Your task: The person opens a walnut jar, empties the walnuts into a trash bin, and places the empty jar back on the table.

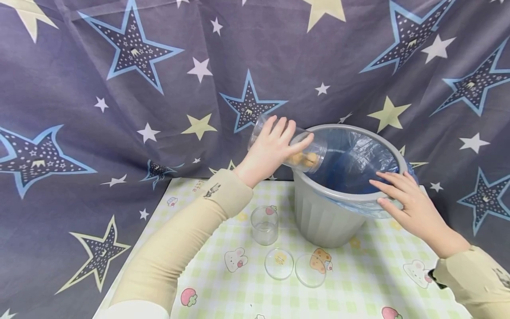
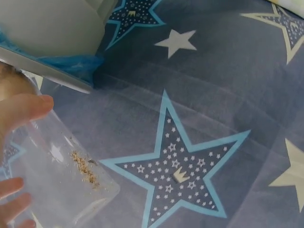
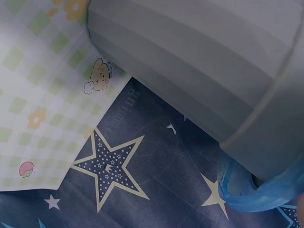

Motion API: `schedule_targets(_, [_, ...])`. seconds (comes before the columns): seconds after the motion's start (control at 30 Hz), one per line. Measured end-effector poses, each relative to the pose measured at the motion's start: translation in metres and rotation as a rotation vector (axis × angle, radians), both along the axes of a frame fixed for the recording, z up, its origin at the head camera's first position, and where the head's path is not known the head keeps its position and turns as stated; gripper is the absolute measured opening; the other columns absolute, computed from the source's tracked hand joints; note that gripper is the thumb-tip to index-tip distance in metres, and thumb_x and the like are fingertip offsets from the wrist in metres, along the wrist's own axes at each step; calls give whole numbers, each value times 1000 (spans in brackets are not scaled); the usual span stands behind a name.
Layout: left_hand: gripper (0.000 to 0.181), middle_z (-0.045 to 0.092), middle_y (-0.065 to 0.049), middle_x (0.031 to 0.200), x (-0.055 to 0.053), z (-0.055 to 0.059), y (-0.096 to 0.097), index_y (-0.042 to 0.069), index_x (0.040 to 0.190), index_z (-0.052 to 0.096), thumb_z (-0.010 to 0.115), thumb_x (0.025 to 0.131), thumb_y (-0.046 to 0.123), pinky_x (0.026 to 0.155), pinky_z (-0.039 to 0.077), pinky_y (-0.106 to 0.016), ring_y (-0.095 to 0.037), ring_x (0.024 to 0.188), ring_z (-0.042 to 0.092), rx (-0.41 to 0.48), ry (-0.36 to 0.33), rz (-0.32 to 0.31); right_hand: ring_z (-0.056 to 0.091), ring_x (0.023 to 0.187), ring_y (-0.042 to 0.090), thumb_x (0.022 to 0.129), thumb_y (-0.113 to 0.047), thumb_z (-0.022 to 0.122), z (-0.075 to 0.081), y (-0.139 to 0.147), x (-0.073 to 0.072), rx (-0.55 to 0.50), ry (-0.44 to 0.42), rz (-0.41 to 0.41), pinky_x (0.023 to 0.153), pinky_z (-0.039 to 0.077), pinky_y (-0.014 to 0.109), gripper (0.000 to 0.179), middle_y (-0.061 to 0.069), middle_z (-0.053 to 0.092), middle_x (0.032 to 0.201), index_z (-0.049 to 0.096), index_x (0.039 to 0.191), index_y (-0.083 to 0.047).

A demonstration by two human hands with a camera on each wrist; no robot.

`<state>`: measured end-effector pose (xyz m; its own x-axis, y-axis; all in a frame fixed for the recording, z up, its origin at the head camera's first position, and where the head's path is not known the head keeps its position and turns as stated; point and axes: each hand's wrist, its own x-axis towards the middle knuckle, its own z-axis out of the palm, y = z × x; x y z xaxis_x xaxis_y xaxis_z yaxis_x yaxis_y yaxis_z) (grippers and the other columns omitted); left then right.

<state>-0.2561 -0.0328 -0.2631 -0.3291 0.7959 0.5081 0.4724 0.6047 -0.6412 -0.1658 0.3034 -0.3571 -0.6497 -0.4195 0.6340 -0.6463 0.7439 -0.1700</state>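
My left hand [image 1: 271,148] grips a clear plastic jar [image 1: 256,130], tilted with its mouth over the near-left rim of a grey bin [image 1: 326,221]. Brown lumps [image 1: 306,159], perhaps biscuits or nuts, lie inside close to the jar's mouth. In the left wrist view, small crumbs [image 2: 85,170] cling to the wall near the jar's base. A blue plastic liner [image 1: 350,161] lines the bin and folds over its rim. On the bin's right side, my right hand [image 1: 416,206] rests at the rim with fingers spread over the edge.
A second clear jar [image 1: 264,230] stands upright on the checked tablecloth [image 1: 223,292], left of the bin. Two round clear lids, the left lid [image 1: 279,264] and the right lid [image 1: 311,271], lie in front of it. A star-patterned curtain [image 1: 159,110] hangs behind the table.
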Motion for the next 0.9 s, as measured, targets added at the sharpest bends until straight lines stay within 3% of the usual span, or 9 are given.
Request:
schedule_targets(0.17, [65, 52, -15, 125, 0, 1, 1, 33, 137, 43, 59, 81, 4, 104, 36, -48, -34, 115, 48, -45, 31, 2, 39, 133, 22, 94, -31, 57, 0, 0, 0, -7, 0, 2, 119, 14, 46, 38, 19, 54, 131, 60, 128, -15])
schedule_targets(0.43, [67, 52, -15, 125, 2, 2, -1, 32, 138, 42, 61, 79, 4, 105, 35, -48, -34, 116, 48, -45, 27, -5, 37, 135, 17, 94, -29, 58, 0, 1, 0, -9, -6, 7, 119, 14, 46, 37, 20, 54, 131, 60, 128, -14])
schedule_targets(0.7, [64, 52, -17, 122, 1, -5, -8, 27, 138, 44, 60, 80, 4, 103, 38, -49, -36, 114, 50, 56, -58, -14, 36, 134, 16, 93, -30, 58, -1, -1, -1, -16, -3, 12, 119, 14, 46, 38, 19, 54, 130, 60, 128, -15])
schedule_targets(0.8, [66, 52, -18, 123, 1, -9, -10, 26, 140, 42, 66, 80, 15, 102, 39, -49, -35, 115, 50, 82, -91, -5, 36, 135, 14, 94, -31, 58, -1, -1, 0, -19, -2, 10, 120, 13, 45, 39, 18, 53, 131, 59, 129, -16])
schedule_targets(0.9, [81, 50, -18, 127, 1, -12, -13, 25, 142, 39, 77, 72, 32, 103, 39, -49, -35, 117, 49, 114, -162, 15, 34, 135, 11, 94, -32, 58, -1, -1, 1, -19, -3, 9, 120, 12, 44, 39, 16, 53, 132, 58, 131, -17])
